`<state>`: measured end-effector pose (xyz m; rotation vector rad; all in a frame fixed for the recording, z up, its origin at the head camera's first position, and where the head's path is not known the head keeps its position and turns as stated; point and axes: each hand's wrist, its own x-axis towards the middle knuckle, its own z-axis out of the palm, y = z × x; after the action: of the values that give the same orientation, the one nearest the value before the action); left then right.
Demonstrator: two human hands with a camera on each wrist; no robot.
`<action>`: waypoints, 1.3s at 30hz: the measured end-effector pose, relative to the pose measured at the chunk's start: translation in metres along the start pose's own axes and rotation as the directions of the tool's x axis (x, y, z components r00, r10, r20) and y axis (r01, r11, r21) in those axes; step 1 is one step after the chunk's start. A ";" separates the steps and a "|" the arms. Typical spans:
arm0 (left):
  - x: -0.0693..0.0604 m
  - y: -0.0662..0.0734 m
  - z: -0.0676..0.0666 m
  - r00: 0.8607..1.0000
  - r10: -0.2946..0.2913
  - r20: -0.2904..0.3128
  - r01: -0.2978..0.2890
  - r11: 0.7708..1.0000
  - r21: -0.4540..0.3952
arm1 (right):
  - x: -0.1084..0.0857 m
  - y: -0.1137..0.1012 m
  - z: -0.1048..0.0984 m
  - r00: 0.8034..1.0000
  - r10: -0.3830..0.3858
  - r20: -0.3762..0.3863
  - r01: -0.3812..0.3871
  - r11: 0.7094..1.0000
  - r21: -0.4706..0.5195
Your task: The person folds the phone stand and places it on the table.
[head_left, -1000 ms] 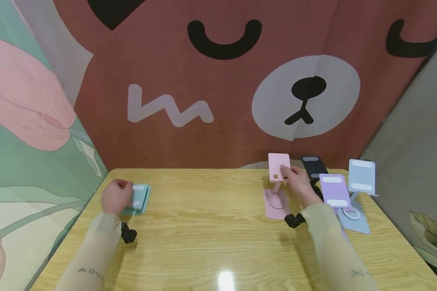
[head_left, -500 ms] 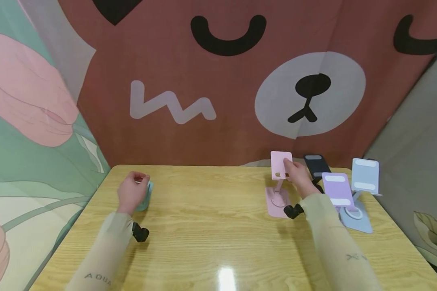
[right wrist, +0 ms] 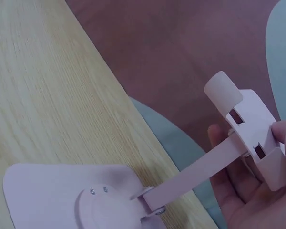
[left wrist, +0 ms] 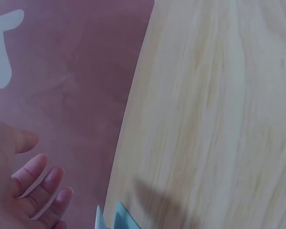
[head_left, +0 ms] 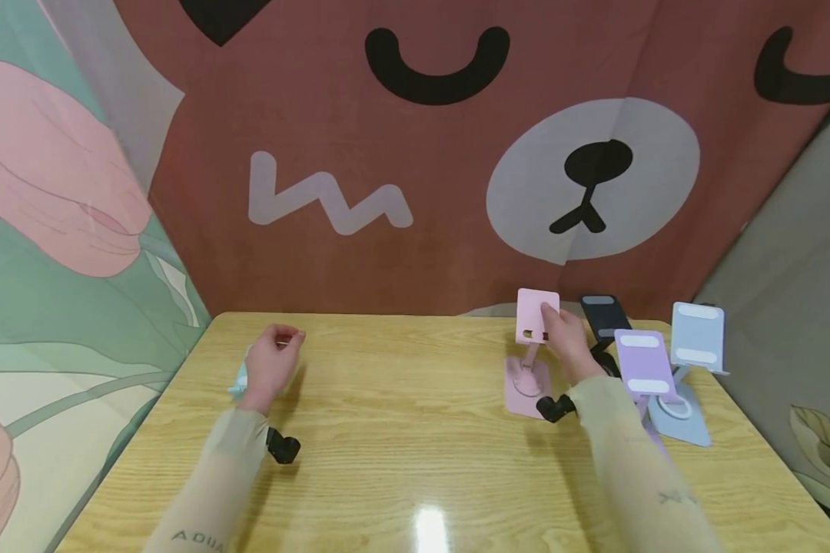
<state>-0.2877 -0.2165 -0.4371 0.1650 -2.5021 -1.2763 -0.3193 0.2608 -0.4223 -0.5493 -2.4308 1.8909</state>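
The right hand point(head_left: 570, 344) grips the upper plate of a pink stand point(head_left: 534, 307), thumb on the front face. In the right wrist view, fingers of the right hand point(right wrist: 243, 195) lie behind the tilted plate, and the stand's arm rises from its flat base point(right wrist: 52, 191) on the table. The left hand point(head_left: 271, 370) hovers over the table's left part, bent fingers holding nothing. A teal stand point(head_left: 240, 379) lies just left of it, largely hidden. In the left wrist view the left hand point(left wrist: 33, 195) has relaxed, parted fingers, and tips of the teal stand point(left wrist: 125, 219) show at the bottom.
Beside the right forearm stand a black stand point(head_left: 605, 316), a purple stand point(head_left: 642, 361) and a light blue stand point(head_left: 697, 335). The wooden table point(head_left: 387, 430) meets a printed cloth point(head_left: 318, 276) along its back edge.
The left hand has let go of the teal stand and moved right. The right hand still holds the pink stand, and the view has shifted slightly.
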 end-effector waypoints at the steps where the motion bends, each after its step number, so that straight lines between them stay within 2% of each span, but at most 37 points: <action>1: 0.000 0.001 0.001 1.000 0.000 0.005 0.000 1.000 -0.009 | 0.000 0.001 0.001 1.000 -0.006 -0.009 0.006 1.000 0.011; 11: -0.007 0.008 0.015 1.000 -0.005 0.029 0.005 1.000 -0.012 | -0.011 -0.005 0.013 0.997 -0.061 -0.037 0.062 0.997 0.040; 19: -0.014 0.015 0.026 0.999 -0.007 0.035 0.009 0.998 -0.066 | -0.021 -0.017 0.018 0.995 -0.092 -0.037 0.094 0.994 0.053; 30: -0.023 0.019 0.047 0.998 -0.019 0.052 0.026 0.990 -0.142 | -0.033 -0.035 0.027 0.987 -0.160 -0.008 0.159 0.977 0.140; 39: -0.033 0.027 0.064 0.997 -0.022 0.070 0.038 0.970 -0.240 | -0.049 -0.057 0.034 0.980 -0.200 0.020 0.194 0.968 0.159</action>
<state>-0.2775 -0.1433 -0.4579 0.1043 -2.3799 -1.6098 -0.2962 0.2031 -0.3684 -0.2581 -2.2337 1.9995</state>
